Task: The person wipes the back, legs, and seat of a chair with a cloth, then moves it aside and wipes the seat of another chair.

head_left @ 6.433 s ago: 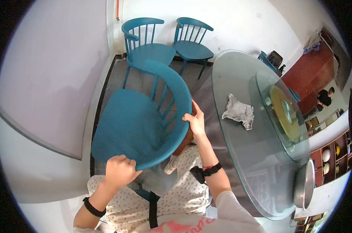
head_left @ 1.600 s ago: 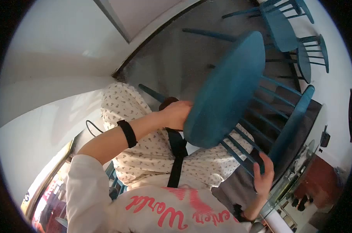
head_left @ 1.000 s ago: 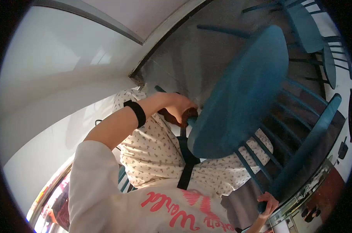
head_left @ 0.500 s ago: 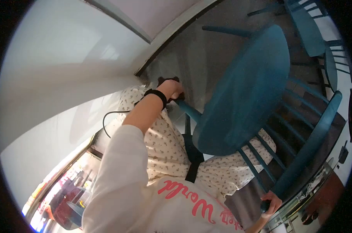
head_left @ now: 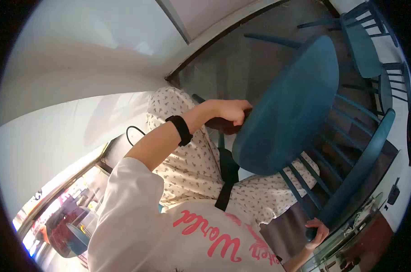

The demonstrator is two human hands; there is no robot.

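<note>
A blue wooden chair lies tilted in front of my lap, its seat on edge and its spindled back toward the right. My left hand, with a black band on the wrist, is closed around a dark brown cloth. The cloth is wrapped about a chair leg, close to where the leg meets the seat. At the lower right my right hand grips the end of the chair's top rail.
More blue chairs stand at the upper right. A white wall rises on the left. Below it sits a clear container with colourful things. A glass-topped table is at the lower right.
My left hand has slid the brown cloth along the leg, from its far end up toward the seat. My right hand still holds the chair's rail.
</note>
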